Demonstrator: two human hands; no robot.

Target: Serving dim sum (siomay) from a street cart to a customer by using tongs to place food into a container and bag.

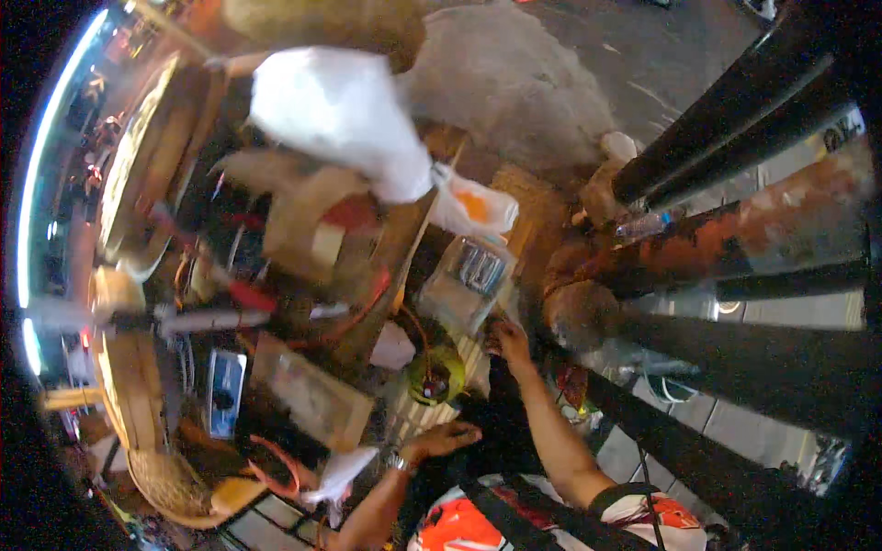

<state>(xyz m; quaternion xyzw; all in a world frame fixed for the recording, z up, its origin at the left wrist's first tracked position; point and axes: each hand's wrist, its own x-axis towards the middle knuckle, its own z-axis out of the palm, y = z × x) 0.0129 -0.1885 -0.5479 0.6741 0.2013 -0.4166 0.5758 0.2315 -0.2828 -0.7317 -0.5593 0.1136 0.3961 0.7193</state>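
My left hand (pixel 444 441), with a metal watch on the wrist, reaches out low in the view and holds nothing; its fingers are extended. Just above it stands a yellow-green container (pixel 436 375) with a small dark object inside. My right hand (pixel 506 339) has bent fingers beside the lower end of a clear plastic bag or package (pixel 458 282); blur hides whether it grips anything. A plastic bag with something orange in it (pixel 475 205) lies above that package. A whitish piece (pixel 393 346) rests left of the green container.
A large white bag (pixel 337 110) hangs at the upper left. Thick dark posts (pixel 744 344) and a rusty pipe (pixel 758 227) run along the right. A cardboard-coloured box (pixel 313 392), a blue-and-white box (pixel 227 394) and a plastic bottle (pixel 644 224) are near.
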